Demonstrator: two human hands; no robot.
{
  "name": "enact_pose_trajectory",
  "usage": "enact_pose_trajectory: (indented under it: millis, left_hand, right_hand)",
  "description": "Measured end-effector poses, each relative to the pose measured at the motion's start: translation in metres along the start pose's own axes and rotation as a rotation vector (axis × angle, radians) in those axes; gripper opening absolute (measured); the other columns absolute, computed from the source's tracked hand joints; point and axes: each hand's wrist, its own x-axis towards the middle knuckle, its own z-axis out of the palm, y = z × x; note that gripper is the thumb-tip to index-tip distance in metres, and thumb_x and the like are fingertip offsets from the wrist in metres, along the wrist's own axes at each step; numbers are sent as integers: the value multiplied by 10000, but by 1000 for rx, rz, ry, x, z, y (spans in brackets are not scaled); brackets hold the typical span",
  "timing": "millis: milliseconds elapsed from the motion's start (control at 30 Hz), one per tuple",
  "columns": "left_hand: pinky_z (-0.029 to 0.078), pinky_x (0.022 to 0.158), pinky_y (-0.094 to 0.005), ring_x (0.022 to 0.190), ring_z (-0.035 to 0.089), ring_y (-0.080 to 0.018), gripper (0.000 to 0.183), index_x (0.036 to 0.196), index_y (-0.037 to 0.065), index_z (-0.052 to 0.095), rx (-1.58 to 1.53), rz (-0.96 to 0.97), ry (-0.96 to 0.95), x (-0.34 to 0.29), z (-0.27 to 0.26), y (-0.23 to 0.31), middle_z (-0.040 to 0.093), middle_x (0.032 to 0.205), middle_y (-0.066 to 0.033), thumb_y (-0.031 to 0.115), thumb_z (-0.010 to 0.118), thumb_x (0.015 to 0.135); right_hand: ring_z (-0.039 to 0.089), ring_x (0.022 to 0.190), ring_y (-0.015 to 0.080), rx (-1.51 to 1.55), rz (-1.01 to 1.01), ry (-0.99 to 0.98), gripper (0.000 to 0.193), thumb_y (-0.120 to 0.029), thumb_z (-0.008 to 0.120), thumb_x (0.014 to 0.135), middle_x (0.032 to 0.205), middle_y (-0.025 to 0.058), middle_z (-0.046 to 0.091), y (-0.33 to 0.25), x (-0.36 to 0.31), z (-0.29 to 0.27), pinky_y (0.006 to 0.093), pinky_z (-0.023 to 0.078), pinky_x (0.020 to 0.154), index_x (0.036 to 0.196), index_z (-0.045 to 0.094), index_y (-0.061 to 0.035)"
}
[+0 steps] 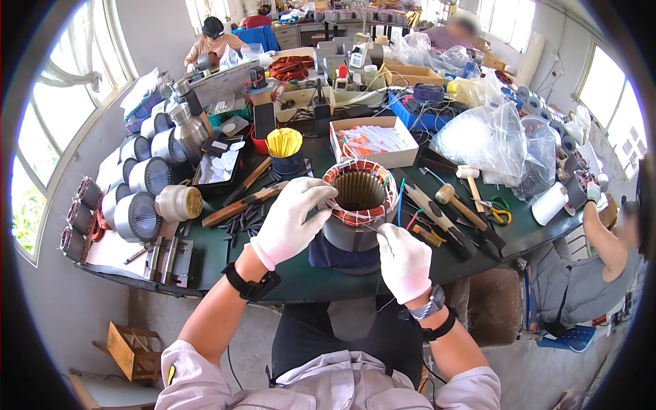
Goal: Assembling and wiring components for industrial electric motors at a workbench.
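Both hands wear white gloves and work on a motor stator [358, 205] standing upright near the front edge of the dark green table [225, 256]. The left hand [292, 222] curls over the stator's near-left rim, fingers closed against the copper winding with its white lacing. The right hand [404, 261] sits just below the stator's right side, fingers pinched together on a thin thread, clear of the left hand. A yellow bundle in a blue cup [285, 152] stands behind, and two mallets [459, 202] lie to the right
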Motion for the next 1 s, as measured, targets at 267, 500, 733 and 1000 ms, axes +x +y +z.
enact_pose_trajectory:
  millis: [267,500,733,1000]
  left_hand:
    - [481,1044,-415,1182,619,-324,325,1200,41,701,17,-45,34,-5,-1,-8,676,1203,-135,26,718,876]
    - [492,1022,-416,1152,629,-326,287,1178,34,707,-6,-89,29,-7,-3,-4,677,1176,-136,36,712,891]
    - [503,995,-409,1108,630,-324,267,1155,23,692,-55,-96,10,-7,0,0,666,1132,-133,25,701,889]
    - [529,931,-370,1006,663,-293,278,1137,19,672,-173,-203,24,-5,5,10,660,1057,-134,31,729,866]
  right_hand:
    - [667,637,291,-89,-21,-30,36,-147,652,983,746,80,622,-3,3,-9,391,526,562,989,656,-111]
    - [658,628,269,-192,-73,-37,52,-81,635,940,739,72,594,-6,9,-5,390,521,550,979,663,-103]
    - [660,645,276,-153,-91,30,38,-93,630,951,767,75,591,-8,15,-9,404,525,549,963,665,-96]
    - [673,686,306,-176,-67,-18,112,-83,635,918,855,100,616,-14,18,2,409,548,587,1025,665,-76]
